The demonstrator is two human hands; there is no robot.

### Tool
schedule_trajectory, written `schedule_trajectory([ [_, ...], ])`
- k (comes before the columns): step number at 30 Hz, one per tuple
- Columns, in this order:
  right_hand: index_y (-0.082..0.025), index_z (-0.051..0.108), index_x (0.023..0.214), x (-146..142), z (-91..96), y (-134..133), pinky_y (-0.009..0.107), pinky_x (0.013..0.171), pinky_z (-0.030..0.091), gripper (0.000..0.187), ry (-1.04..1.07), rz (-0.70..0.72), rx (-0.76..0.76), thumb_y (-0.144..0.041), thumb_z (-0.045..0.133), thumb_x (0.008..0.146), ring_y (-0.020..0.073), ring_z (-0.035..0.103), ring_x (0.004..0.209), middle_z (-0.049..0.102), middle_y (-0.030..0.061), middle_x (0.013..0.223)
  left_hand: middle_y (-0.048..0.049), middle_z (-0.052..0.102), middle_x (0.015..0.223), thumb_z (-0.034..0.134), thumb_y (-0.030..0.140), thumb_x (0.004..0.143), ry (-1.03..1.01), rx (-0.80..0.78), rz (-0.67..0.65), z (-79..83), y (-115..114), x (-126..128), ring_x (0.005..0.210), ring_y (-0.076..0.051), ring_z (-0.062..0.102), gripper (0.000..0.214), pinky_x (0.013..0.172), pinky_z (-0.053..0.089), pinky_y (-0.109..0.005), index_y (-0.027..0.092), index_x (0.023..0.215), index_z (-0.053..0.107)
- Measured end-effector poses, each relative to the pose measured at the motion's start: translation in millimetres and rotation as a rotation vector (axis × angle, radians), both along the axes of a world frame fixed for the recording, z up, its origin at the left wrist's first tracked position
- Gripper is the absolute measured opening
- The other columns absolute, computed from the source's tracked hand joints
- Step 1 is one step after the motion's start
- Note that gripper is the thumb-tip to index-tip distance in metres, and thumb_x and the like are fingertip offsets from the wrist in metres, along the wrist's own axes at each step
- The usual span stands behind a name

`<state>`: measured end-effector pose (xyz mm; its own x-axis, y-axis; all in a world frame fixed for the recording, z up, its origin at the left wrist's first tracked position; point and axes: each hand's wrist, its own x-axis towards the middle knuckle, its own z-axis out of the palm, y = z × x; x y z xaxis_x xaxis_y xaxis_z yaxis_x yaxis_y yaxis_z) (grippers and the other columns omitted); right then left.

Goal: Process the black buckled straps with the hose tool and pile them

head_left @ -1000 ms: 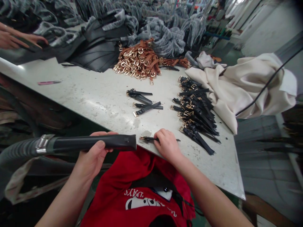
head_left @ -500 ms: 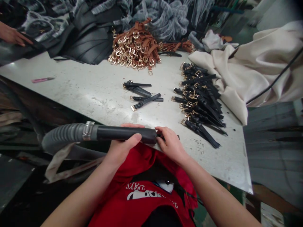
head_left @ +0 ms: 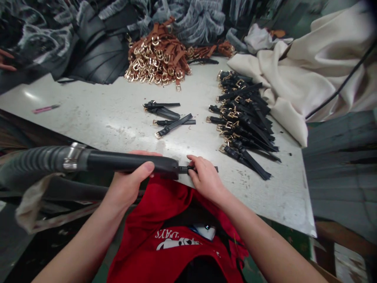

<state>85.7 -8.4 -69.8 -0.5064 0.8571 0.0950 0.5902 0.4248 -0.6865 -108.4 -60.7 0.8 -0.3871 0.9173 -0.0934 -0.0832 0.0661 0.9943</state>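
My left hand (head_left: 132,181) is wrapped round the black tube (head_left: 123,161) at the end of a grey ribbed hose, with a metal clamp (head_left: 72,156) behind it. A narrow black strap (head_left: 183,169) runs from the tube's flattened mouth into the fingers of my right hand (head_left: 204,175), which pinch it; its tip sticks out past them. Whether the strap's hidden end lies inside the tube I cannot tell. Beyond my hands, several black buckle straps (head_left: 173,125) lie on the table, and a larger heap of black buckle straps (head_left: 241,118) lies to the right.
Brown straps with gold buckles (head_left: 159,57) are piled at the back of the white table (head_left: 103,106). Cream fabric (head_left: 282,78) covers the far right. A pink-handled tool (head_left: 45,109) lies at left. Another person's hand (head_left: 6,61) shows at the left edge, near black sheets (head_left: 97,51).
The tube in my left hand has moved left, away from my right hand, so more of the strap shows between them. The other person's hand has moved farther left in view.
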Motion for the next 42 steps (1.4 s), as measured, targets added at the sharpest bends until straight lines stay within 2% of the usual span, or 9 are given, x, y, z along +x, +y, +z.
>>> schedule_trajectory([
  [7, -0.014, 0.053, 0.128, 0.6, 0.1, 0.5, 0.042, 0.088, 0.047, 0.045, -0.012, -0.023, 0.011, -0.013, 0.048, 0.083, 0.0254, 0.060, 0.097, 0.066, 0.0128, 0.105, -0.0051, 0.074, 0.080, 0.083, 0.030, 0.061, -0.100, 0.008, -0.007, -7.0, 11.2, 13.6, 0.074, -0.022, 0.067, 0.024, 0.069, 0.054, -0.033, 0.018, 0.079, 0.073],
  [11, -0.015, 0.056, 0.124, 0.4, 2.2, -0.3, 0.041, 0.088, 0.046, 0.039, -0.037, -0.017, 0.019, -0.015, 0.049, 0.085, 0.0255, 0.060, 0.098, 0.066, 0.0120, 0.106, -0.0042, 0.073, 0.071, 0.084, 0.032, 0.056, -0.179, 0.016, 0.160, -5.5, 3.8, -15.5, 0.059, -0.017, 0.061, 0.028, 0.048, 0.046, -0.025, 0.017, 0.075, 0.071],
  [17, -0.021, 0.065, 0.112, -2.0, 16.6, 7.9, 0.036, 0.087, 0.045, 0.026, -0.142, 0.147, 0.054, -0.022, 0.060, 0.086, 0.0235, 0.059, 0.100, 0.062, 0.0096, 0.111, -0.0044, 0.076, 0.077, 0.083, 0.033, 0.058, -0.148, 0.133, 0.256, 2.4, -31.6, -56.6, 0.064, -0.017, 0.062, 0.025, 0.046, 0.046, -0.022, 0.019, 0.077, 0.074],
  [21, -0.021, 0.066, 0.104, -9.6, 26.1, 19.3, 0.033, 0.083, 0.044, 0.020, -0.231, 0.283, 0.041, -0.017, 0.060, 0.085, 0.0206, 0.058, 0.094, 0.062, 0.0078, 0.105, -0.0041, 0.076, 0.078, 0.083, 0.039, 0.057, -0.212, 0.105, 0.232, 2.1, -43.8, -51.1, 0.060, -0.017, 0.061, 0.026, 0.048, 0.048, -0.024, 0.022, 0.076, 0.076],
  [26, -0.020, 0.062, 0.084, -13.4, 25.5, 25.1, 0.030, 0.075, 0.041, 0.003, -0.278, 0.293, -0.008, -0.018, 0.061, 0.085, 0.0185, 0.057, 0.086, 0.061, 0.0046, 0.093, -0.0056, 0.076, 0.081, 0.082, 0.038, 0.058, -0.209, 0.060, 0.190, -0.6, -47.6, -43.4, 0.059, -0.018, 0.061, 0.023, 0.048, 0.047, -0.026, 0.025, 0.076, 0.076],
  [31, -0.021, 0.061, 0.095, -9.7, 19.0, 24.8, 0.030, 0.077, 0.041, 0.010, -0.216, 0.267, 0.030, -0.019, 0.062, 0.085, 0.0183, 0.056, 0.088, 0.062, 0.0044, 0.096, -0.0059, 0.077, 0.084, 0.084, 0.036, 0.057, -0.224, 0.044, 0.193, -3.1, -49.4, -43.9, 0.064, -0.019, 0.063, 0.026, 0.050, 0.048, -0.025, 0.024, 0.078, 0.076],
  [34, -0.021, 0.061, 0.088, -8.5, 16.4, 24.6, 0.030, 0.076, 0.042, 0.004, -0.206, 0.305, 0.035, -0.019, 0.060, 0.085, 0.0180, 0.056, 0.087, 0.061, 0.0042, 0.095, -0.0062, 0.077, 0.085, 0.084, 0.038, 0.058, -0.235, 0.038, 0.160, -4.7, -50.9, -44.3, 0.065, -0.018, 0.063, 0.027, 0.050, 0.048, -0.024, 0.024, 0.079, 0.076],
  [38, -0.020, 0.059, 0.092, -3.2, 9.7, 19.2, 0.032, 0.074, 0.044, 0.011, -0.082, 0.177, 0.045, -0.023, 0.062, 0.082, 0.0186, 0.056, 0.082, 0.061, 0.0048, 0.093, -0.0060, 0.077, 0.086, 0.083, 0.037, 0.061, -0.213, 0.048, 0.111, -2.8, -51.6, -40.4, 0.067, -0.017, 0.063, 0.027, 0.051, 0.048, -0.022, 0.022, 0.082, 0.075],
  [42, -0.020, 0.057, 0.105, 3.8, 0.4, 12.8, 0.036, 0.078, 0.046, 0.025, 0.031, 0.024, 0.078, -0.014, 0.047, 0.082, 0.0207, 0.058, 0.084, 0.063, 0.0071, 0.093, -0.0055, 0.077, 0.086, 0.082, 0.032, 0.063, -0.127, 0.076, 0.077, -2.3, -36.9, -20.2, 0.065, -0.016, 0.062, 0.023, 0.053, 0.048, -0.022, 0.021, 0.082, 0.074],
])
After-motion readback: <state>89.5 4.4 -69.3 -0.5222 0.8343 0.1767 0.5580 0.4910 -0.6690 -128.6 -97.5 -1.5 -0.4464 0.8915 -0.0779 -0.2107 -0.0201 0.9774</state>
